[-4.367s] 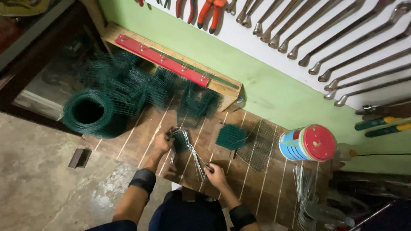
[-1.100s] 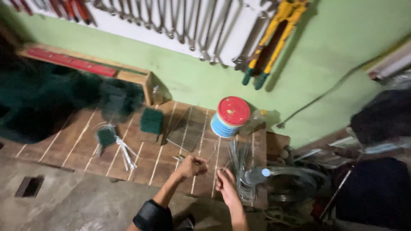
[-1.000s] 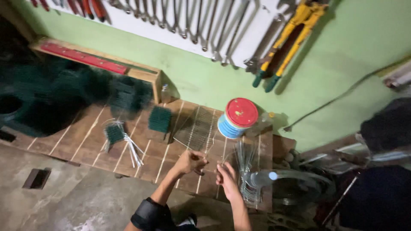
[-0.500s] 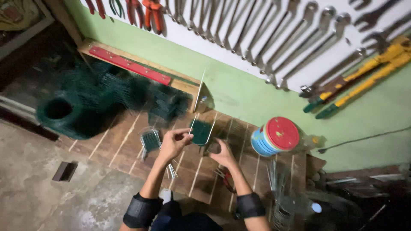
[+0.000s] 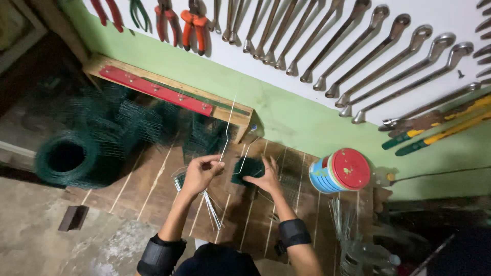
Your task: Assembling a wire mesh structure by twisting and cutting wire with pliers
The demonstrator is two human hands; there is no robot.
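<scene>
Person bent over a brown wooden plank tabletop (image 5: 153,179) w/ pale seams, both forearms in black wrist cuffs. Left hand (image 5: 200,173) is closed in a pinch, thumb & fingers clamped on a thin bent silver wire (image 5: 228,128) that runs up from the fingertips twd the wall; a second bend of it drops back down to the right hand (image 5: 264,177). Right hand lies palm-down, fingers curled over a small dark green square of wire mesh (image 5: 244,168), pressing it on the tabletop; can't tell if it also grips the wire end. Just below the left hand, a loose bundle of straight silver wire pieces (image 5: 212,212) fans out on the planks, partly over another small green mesh piece (image 5: 180,178). Left of all this, a big roll of dark green wire mesh (image 5: 69,158) on its side, w/ more tangled green mesh (image 5: 133,122) behind it. Along the back, a long wooden jig w/ a red strip (image 5: 158,91). Right of the hands, well apart, a round spool w/ a red face & blue-white side (image 5: 341,171). On the green-and-white wall: row of steel spanners (image 5: 348,56), orange-handled pliers (image 5: 193,23).
</scene>
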